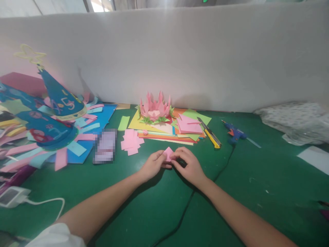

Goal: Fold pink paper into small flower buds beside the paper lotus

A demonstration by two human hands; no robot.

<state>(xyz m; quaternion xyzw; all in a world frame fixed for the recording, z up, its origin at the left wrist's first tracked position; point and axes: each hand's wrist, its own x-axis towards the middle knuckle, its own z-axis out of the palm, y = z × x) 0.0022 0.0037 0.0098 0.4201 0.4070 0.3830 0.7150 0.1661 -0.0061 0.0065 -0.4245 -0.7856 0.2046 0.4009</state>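
Note:
A small pink paper piece [168,153] sits between my two hands just above the green table [257,178]. My left hand [153,165] pinches its left side with closed fingers. From the right, my right hand [189,164] pinches the other edge, fingers curled. Just beyond my left hand lies a pile of small pink paper squares [131,141]. Farther back, a pink paper lotus [155,109] stands on a stack of coloured paper sheets [164,132].
A yellow utility knife [210,134] and a blue glue gun [234,133] lie right of the sheets, its black cord [190,200] running toward me. Blue paper cone hats [60,97] with strips crowd the left. A white charger [11,196] lies near left; crumpled plastic [295,120] far right.

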